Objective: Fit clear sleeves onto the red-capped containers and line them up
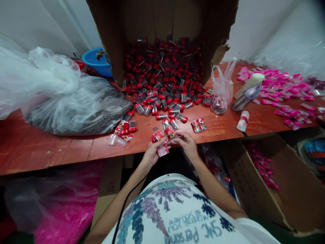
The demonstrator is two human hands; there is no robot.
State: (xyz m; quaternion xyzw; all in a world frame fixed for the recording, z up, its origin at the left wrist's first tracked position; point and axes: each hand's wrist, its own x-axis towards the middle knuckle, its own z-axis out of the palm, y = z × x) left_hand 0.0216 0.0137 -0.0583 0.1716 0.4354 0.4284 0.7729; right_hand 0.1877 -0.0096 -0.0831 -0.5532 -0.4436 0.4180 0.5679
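Packets, small, flat and printed in red on shiny film point(156, 136), are gathered in the person's hands, on the near side of the large open brown cardboard box point(162, 17). The left hand point(151, 153) presses its thumb down on several of them, overlapping; how its fingers sit underneath cannot be told. The right hand point(187, 144) pinches a red packet with a yellow mark point(170, 133) by its edge, thumb against fingertips, close beside those in the left hand. Small clear plastic containers with red ends and dark contents point(162, 73) fill the box's floor and spill out of its mouth toward the hands. Two flat red-and-dark packets point(199, 125) lie side by side before the box's right corner. Just right of the box stands a knotted translucent plastic bag with red pieces inside point(219, 101); farther right, bright pink plastic pieces point(284, 84) are strewn over the reddish wooden table point(81, 146). Left of the box rests a big clear plastic sack of dark grey pieces point(83, 108), with a round blue plastic basin point(95, 62) behind it, against the box's left wall
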